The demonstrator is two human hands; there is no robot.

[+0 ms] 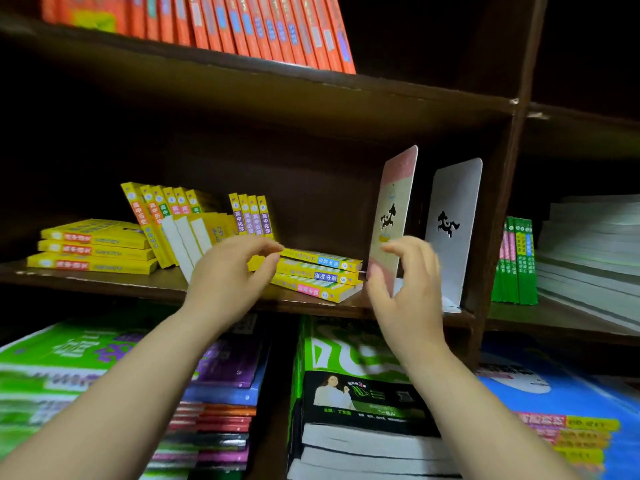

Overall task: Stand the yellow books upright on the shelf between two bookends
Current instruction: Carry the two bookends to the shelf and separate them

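While left hand nears flat yellow books, right hand touches bookend.

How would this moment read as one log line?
left hand: open, over flat yellow books | right hand: open at pink bookend | white bookend: upright

2 bookends, 2 hands

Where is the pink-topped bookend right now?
In the head view, the pink-topped metal bookend stands on the middle shelf, right of the flat stack of three yellow books and left of the white metal bookend, at the right hand.
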